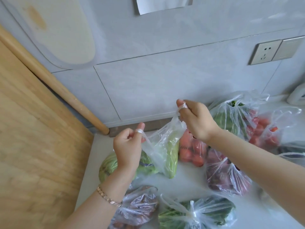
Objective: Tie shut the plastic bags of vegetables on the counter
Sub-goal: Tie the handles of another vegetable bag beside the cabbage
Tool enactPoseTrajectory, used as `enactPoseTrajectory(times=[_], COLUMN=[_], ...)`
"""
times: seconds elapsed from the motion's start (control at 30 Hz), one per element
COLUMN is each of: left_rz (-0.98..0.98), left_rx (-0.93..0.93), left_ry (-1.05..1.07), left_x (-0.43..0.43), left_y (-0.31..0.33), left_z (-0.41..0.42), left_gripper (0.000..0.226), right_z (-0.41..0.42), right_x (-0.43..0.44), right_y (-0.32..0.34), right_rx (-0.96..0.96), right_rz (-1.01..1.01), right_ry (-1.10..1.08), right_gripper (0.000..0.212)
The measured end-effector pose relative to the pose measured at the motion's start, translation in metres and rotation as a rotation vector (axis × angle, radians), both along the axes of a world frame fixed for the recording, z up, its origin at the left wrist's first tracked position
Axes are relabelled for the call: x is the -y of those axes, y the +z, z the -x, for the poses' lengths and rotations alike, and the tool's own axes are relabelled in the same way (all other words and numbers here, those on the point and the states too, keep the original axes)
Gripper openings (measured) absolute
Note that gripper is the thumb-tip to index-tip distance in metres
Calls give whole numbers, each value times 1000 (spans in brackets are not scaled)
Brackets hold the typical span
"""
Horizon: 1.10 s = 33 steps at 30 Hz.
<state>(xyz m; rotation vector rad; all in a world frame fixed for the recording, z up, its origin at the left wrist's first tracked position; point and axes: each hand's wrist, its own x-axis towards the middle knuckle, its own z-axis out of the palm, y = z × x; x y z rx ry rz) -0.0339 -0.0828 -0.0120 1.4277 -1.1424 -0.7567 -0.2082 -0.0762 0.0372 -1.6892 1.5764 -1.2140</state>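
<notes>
A clear plastic bag of green vegetables [166, 154] hangs just over the white counter [183, 185] between my hands. My left hand [127, 147] holds its left handle, which is looped round a finger. Higher up and to the right, my right hand [196, 121] holds the right handle, wrapped round a fingertip. The two handles are pulled apart. Around it lie several other bags: tomatoes [192, 152], purple vegetables [226, 174], leafy greens with a knotted top [198, 214], a dark red bag [138, 209], and greens with red produce [244, 121] at the back right.
A large wooden board [33, 138] and a rolling pin [54, 86] lean against the tiled wall on the left. A white cutting board [62, 30] hangs above. A wall socket [265, 53] sits at the right, and a white appliance [297, 96] stands at the far right edge.
</notes>
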Motion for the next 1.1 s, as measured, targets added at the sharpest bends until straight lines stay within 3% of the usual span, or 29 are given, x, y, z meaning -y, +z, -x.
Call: enactPoseTrajectory(times=[0.13,0.27,0.53,0.7,0.87,1.0,1.1], left_rz=[127,153,-222,-324,-341,-302,-327], left_rx=[-95,-115,-212,-219,-168,-174,-228], left_ry=[4,-94,-491,-621,-784,-897,-855], left_x=[-14,-16,-38,-48,-55,-57,-55], left_y=[29,52,34,21,3,-5,-5], left_z=[6,14,16,11,11,17,20], left_gripper=[45,47,10,38,40,43,53], right_z=[-2,-4,-2,-8,-8,-10,-12], right_x=[-11,-18,-46,-68,-73,-68,-59], right_y=[26,45,26,11,7,-4,-8], right_rx=[248,343,428,319,416,343,397], right_rz=[33,41,-193,-417,-621,-573,-601], right_ry=[-57,-59,-129,72,355,273,320], right_gripper=[44,47,43,20,33,21,21])
